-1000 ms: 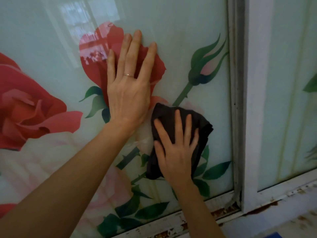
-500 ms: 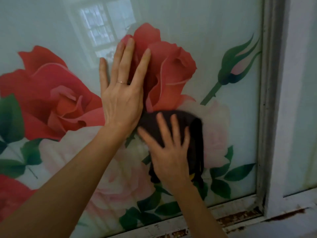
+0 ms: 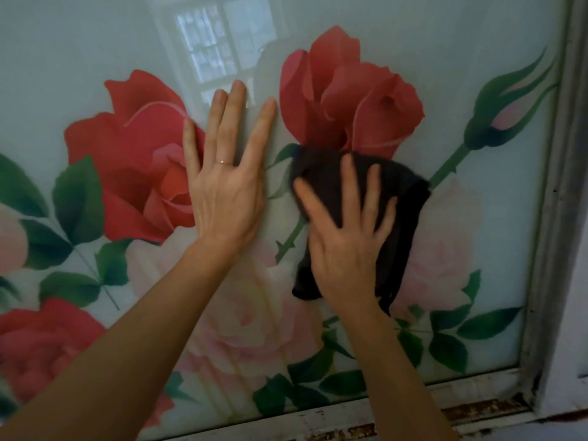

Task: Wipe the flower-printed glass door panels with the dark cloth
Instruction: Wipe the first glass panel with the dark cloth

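As my left hand (image 3: 226, 198) slides toward 9 o'clock off the printed red rose (image 3: 350, 100), fingers straight and flat on the flower-printed glass door panel (image 3: 95, 43), my right hand (image 3: 346, 249), fingers spread, presses the dark crumpled cloth (image 3: 404, 198) just under that rose. Glass toward 6 o'clock probably awaits wiping.

Rose-printed glass panel (image 3: 509, 233), dark cloth (image 3: 404, 224) flat against it under right hand (image 3: 345, 256); left hand (image 3: 227, 198) flat beside
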The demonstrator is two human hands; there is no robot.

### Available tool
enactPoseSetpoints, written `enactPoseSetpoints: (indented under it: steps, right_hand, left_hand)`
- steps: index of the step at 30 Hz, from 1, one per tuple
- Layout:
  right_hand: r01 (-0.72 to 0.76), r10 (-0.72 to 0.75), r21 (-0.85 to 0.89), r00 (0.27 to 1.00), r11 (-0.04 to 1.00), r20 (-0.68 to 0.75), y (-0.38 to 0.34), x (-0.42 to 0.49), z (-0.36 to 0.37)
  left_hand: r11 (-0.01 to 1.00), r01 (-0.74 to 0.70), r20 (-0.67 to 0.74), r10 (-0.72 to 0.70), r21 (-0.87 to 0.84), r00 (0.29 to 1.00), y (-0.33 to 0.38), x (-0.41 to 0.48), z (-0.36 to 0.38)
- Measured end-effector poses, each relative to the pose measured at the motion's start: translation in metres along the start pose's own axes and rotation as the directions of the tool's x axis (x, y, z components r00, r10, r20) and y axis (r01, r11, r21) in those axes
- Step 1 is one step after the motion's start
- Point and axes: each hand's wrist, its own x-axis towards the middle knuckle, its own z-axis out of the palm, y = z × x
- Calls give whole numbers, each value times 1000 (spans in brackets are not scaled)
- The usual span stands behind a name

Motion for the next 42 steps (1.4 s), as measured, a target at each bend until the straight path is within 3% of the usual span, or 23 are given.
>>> enactPoseSetpoints:
  steps: [3,7,16,18,21,24,33,38,42]
  right_hand:
    - [174,-175,23,976,985,130,-5,-27,5]
    - [211,-226,87,949,974,220,-2,-38,-1]
    - [-14,11,111,1000,994,29,-17,0,1]
    - [86,-89,76,995,993,48,-23,-14,7]
    - [251,-265,93,946,963,189,-25,-41,14]
    - [283,-300,100,916,954,267,-22,-45,10]
    - [59,-61,121,998,991,15,-43,-14,16]
    - [309,-325,105,926,945,194,-48,-47,24]
    - [360,-381,128,886,924,265,-40,-52,20]
  left_hand:
    - [1000,4,6,-4,-7,1000,-4,-2,-1]
    - [996,87,-31,-87,15,996,-12,-7,-6]
    - [993,114,-44,-114,12,993,-25,-10,-10]
    - [993,114,-59,-113,13,992,-25,-11,-9]
    - [990,137,-66,-135,25,989,-31,-15,-12]
    - [989,150,-39,-150,9,988,-39,-23,-18]
    - [978,196,-57,-200,-65,978,-47,-24,-23]
    - [979,187,-64,-192,-82,979,-50,-30,-23]
    - [979,194,-54,-198,-63,979,-59,-37,-26]
